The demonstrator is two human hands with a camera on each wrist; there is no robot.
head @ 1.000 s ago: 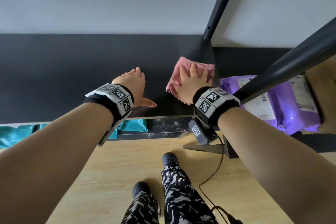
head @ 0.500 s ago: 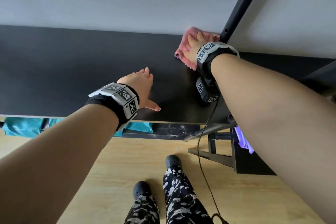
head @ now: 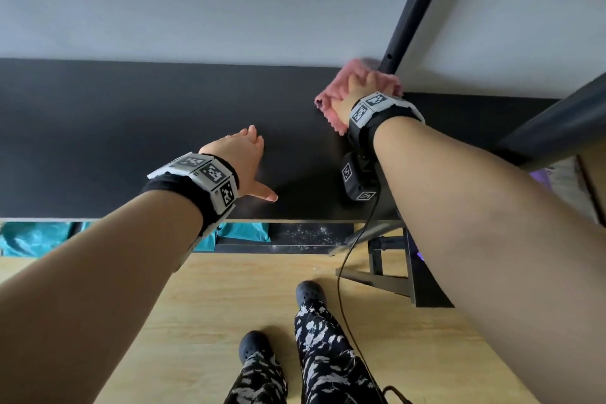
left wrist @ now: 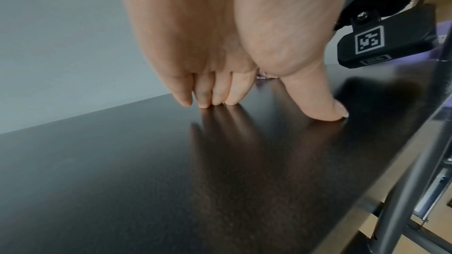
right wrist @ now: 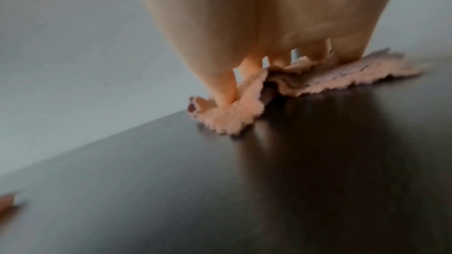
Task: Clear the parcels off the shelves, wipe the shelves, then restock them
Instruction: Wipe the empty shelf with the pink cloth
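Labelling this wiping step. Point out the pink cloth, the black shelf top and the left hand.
pink cloth (head: 328, 101): head view, its bare left edge.
black shelf top (head: 98, 141): head view, bare surface left of both hands.
left hand (head: 241, 157): head view, back of the hand.

A pink cloth (head: 331, 98) lies on the black shelf (head: 131, 128).

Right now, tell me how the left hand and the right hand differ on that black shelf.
The left hand touches the black shelf bare, fingertips and thumb on the surface; the right hand presses a pink cloth onto it. The left hand sits nearer the front edge, the right hand at the back corner beside the upright post. Both have straight fingers, and both wrists wear marker bands.
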